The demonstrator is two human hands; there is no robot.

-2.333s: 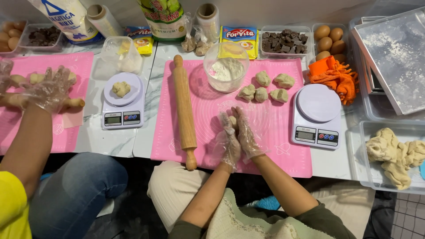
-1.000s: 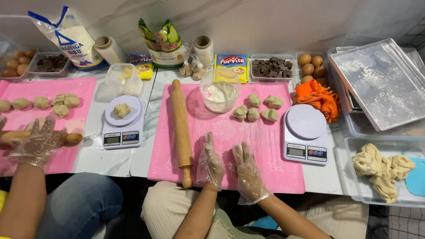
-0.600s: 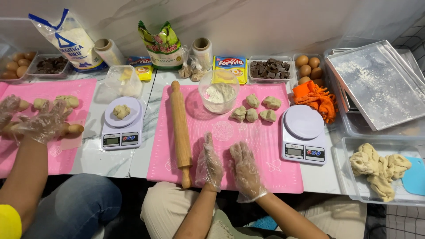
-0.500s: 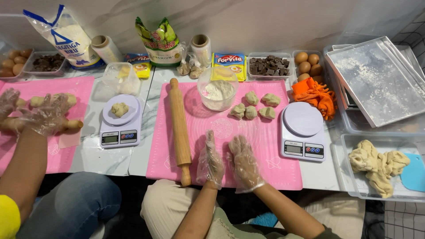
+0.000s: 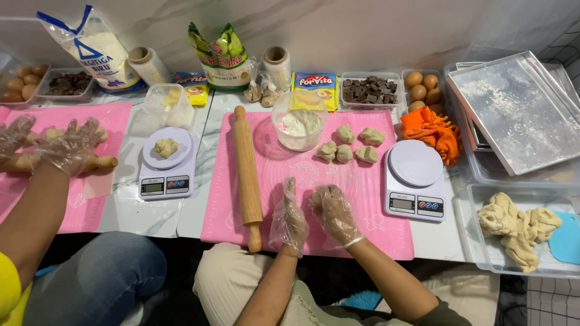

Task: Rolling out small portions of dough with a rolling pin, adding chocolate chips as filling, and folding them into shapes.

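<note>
Marble-look counter (image 5: 157, 214) runs the full width, against a pale wall. On it, centre, a pink silicone baking mat (image 5: 362, 199); a 2nd pink mat (image 5: 36, 205) lies at far left in front of a co-worker. Right side: floured metal baking tray (image 5: 519, 111) tilted on a stack of clear tubs, and below it a clear plastic tub (image 5: 483, 241) w/ a big ragged lump of dough (image 5: 513, 223) plus a blue scraper (image 5: 567, 238) at its edge.

Wooden rolling pin (image 5: 248, 175) lies lengthwise along the left part of the centre mat, handle nearest the person just beside the left hand. White kitchen scale (image 5: 415, 181) sits on the mat's right edge, nothing on its plate. 2nd scale (image 5: 165, 164) btwn the 2 mats carries one small dough piece (image 5: 165, 147). Clear bowl of flour (image 5: 299, 124) at the mat's top; just right of it, 4 dough balls (image 5: 350, 145) bunched together. Orange cloth (image 5: 432, 130) crumpled above the scale. Back row: flour bag (image 5: 99, 51), green packet (image 5: 220, 54), yellow sachet (image 5: 314, 87), tray of chocolate chunks (image 5: 370, 90), eggs (image 5: 420, 87).

Person's own hands, both in thin clear plastic gloves, over the near part of the centre mat. Left hand (image 5: 289, 217) flat-fingered, upright on its edge, relaxed, grasping nothing. Right hand (image 5: 334, 212) loosely curled next to it, close but apart; can't tell if anything is inside the curl.

Co-worker's gloved hands (image 5: 63, 148) at far left press on a 2nd rolling pin (image 5: 99, 162) over their mat.
</note>
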